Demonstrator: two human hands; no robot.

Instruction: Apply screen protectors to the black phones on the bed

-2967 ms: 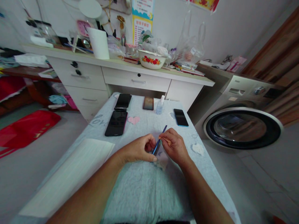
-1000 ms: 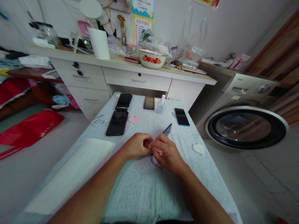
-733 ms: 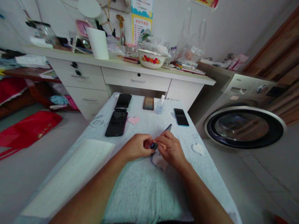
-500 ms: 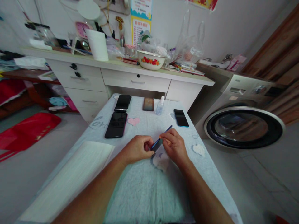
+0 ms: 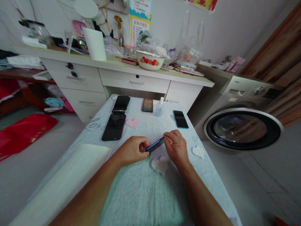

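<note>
- We hold a slim, dark, flat phone with a glossy blue edge (image 5: 155, 145) above the table (image 5: 141, 194), tilted on its side between our two hands.
- Our left hand (image 5: 135, 150) grips its near-left end, thumb below and curled fingers above.
- Our right hand (image 5: 176, 146) is at the other end, its fingers pinched narrow on a small, soft-looking orange piece (image 5: 170, 141) — we cannot tell its material — against the phone's edge.
- To the left, a black-screened phone with a pink edge (image 5: 114, 126) lies flat; just beyond it we see a glossy black rectangular device (image 5: 121, 104).
- Farther out, near the middle, a blurred brownish rectangle with a dark border (image 5: 147, 105) lies beside a clear, white-capped plastic bottle (image 5: 159, 108), which stands upright.
- Beyond our right hand lies a black phone with a light-blue edge (image 5: 181, 119).
- Beside our left forearm, a long, pale, flat sheet (image 5: 63, 185) stretches along the table — partly covered by that arm.
</note>
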